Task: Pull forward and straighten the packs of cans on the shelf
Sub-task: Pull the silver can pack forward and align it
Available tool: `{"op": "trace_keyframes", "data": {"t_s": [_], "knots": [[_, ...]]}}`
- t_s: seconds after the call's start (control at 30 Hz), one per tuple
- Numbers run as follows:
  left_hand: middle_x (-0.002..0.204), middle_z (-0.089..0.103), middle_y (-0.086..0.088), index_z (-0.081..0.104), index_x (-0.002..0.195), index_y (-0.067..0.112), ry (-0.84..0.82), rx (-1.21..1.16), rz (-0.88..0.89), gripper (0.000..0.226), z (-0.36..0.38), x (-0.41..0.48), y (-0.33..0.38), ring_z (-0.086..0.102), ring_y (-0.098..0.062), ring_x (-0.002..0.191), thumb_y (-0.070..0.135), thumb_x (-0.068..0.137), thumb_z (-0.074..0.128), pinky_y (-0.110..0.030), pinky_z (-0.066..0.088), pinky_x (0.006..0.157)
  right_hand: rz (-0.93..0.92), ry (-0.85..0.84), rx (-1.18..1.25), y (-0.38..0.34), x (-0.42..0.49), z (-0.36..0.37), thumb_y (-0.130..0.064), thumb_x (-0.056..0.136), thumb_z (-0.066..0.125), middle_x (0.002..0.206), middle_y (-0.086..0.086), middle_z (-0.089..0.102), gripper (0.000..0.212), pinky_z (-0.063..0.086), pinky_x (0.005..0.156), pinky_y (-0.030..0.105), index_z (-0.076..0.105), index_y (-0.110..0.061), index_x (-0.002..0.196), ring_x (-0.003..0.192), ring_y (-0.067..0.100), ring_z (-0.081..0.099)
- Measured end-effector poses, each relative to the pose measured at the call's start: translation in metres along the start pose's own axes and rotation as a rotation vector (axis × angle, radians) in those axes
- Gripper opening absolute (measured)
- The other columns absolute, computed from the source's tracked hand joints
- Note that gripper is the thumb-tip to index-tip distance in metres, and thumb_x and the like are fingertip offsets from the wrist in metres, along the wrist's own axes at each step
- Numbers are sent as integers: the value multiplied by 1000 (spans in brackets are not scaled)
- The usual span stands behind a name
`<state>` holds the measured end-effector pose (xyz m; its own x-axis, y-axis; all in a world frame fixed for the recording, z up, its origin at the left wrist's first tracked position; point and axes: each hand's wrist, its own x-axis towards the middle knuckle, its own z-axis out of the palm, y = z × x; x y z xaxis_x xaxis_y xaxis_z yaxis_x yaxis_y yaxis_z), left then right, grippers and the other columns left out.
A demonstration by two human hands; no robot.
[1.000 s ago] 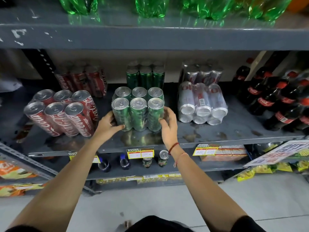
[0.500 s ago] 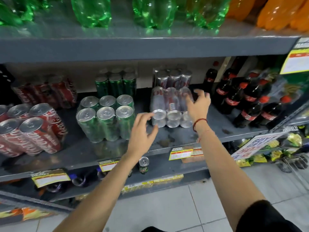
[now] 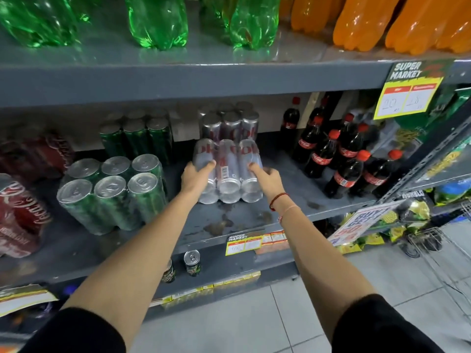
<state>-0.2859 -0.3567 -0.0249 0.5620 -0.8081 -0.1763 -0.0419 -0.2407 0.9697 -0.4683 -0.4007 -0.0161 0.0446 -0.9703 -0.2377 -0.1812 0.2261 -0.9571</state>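
A shrink-wrapped pack of silver cans (image 3: 228,171) lies tipped forward in the middle of the grey shelf (image 3: 244,215). My left hand (image 3: 196,175) grips its left side and my right hand (image 3: 267,178) grips its right side. A second silver pack (image 3: 230,124) stands upright behind it. To the left a pack of green cans (image 3: 112,194) leans near the shelf's front, with another green pack (image 3: 136,138) standing behind. A red can pack (image 3: 17,212) is at the far left edge.
Cola bottles with red caps (image 3: 341,159) crowd the shelf's right side. Green bottles (image 3: 158,21) and orange bottles (image 3: 382,21) stand on the shelf above. Price tags (image 3: 244,244) hang on the shelf's front lip. Single cans (image 3: 192,262) sit on the lower shelf. A wire cart (image 3: 428,240) stands at the right.
Both hands left the green pack, moved right and closed on the sides of the silver pack. The view has shifted to the right.
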Motion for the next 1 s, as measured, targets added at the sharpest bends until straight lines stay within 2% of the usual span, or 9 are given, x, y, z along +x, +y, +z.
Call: {"op": "trace_keyframes", "data": {"t_s": [0.1, 0.17, 0.27, 0.43, 0.6, 0.77, 0.87, 0.93, 1.0], "knots": [[104, 67, 2, 58, 117, 13, -33, -83, 145, 43, -4, -20, -8, 64, -18, 101, 34, 81, 67, -27, 50, 83, -112, -22, 53, 9, -15, -5, -33, 79, 71, 98, -1, 63, 44, 47, 72, 19, 59, -4, 110, 92, 14, 63], [107, 65, 8, 51, 126, 13, -65, -127, 256, 48, -9, -38, -16, 63, -6, 101, 31, 84, 65, -18, 46, 82, -213, -48, 97, 16, -30, -11, -22, 83, 70, 96, -9, 64, 42, 48, 71, 12, 57, -1, 117, 84, 0, 65], [119, 59, 12, 40, 135, 15, -118, -103, 409, 56, -17, -65, -30, 57, 1, 111, 33, 87, 62, -11, 42, 91, -313, -112, 62, 33, -50, -20, -16, 86, 66, 115, -2, 63, 40, 51, 83, 23, 55, -9, 124, 95, 8, 62], [128, 58, 7, 32, 138, 23, -121, -50, 462, 64, -24, -88, -54, 57, -8, 117, 39, 84, 64, -27, 47, 98, -418, -141, 19, 51, -65, -29, -11, 77, 68, 133, 11, 53, 52, 44, 105, 42, 52, -12, 127, 123, 24, 52], [125, 56, 12, 29, 135, 30, -44, 52, 432, 71, -20, -95, -68, 56, -7, 116, 37, 78, 70, -37, 47, 99, -363, -108, 8, 62, -64, -27, 7, 70, 68, 118, 12, 60, 59, 52, 88, 25, 49, -5, 125, 107, 21, 60], [131, 50, 3, 30, 136, 25, -40, 144, 460, 78, -25, -79, -63, 53, -12, 120, 34, 74, 75, -38, 45, 102, -349, -166, -16, 57, -52, -35, -9, 68, 78, 131, 14, 56, 68, 46, 103, 43, 45, -9, 128, 121, 24, 54], [138, 40, -5, 28, 139, 19, 121, 163, 437, 84, -21, -96, -63, 48, -19, 124, 29, 72, 77, -33, 43, 102, -245, -66, 267, 45, -47, -41, -50, 70, 68, 141, 11, 47, 70, 39, 109, 40, 45, -21, 130, 130, 22, 46], [141, 32, -16, 23, 142, 13, 256, 266, 495, 89, -5, -123, -68, 41, -30, 129, 28, 73, 77, -43, 38, 106, -165, -43, 355, 29, -35, -42, -67, 68, 57, 143, 4, 46, 74, 34, 113, 43, 46, -28, 129, 130, 17, 45], [148, 23, -20, 15, 146, 8, 186, 351, 517, 99, 20, -152, -71, 28, -34, 138, 32, 72, 77, -47, 30, 112, -118, -140, 354, 12, -18, -38, -74, 66, 53, 140, 0, 50, 80, 31, 114, 46, 47, -27, 130, 128, 15, 48]]}}
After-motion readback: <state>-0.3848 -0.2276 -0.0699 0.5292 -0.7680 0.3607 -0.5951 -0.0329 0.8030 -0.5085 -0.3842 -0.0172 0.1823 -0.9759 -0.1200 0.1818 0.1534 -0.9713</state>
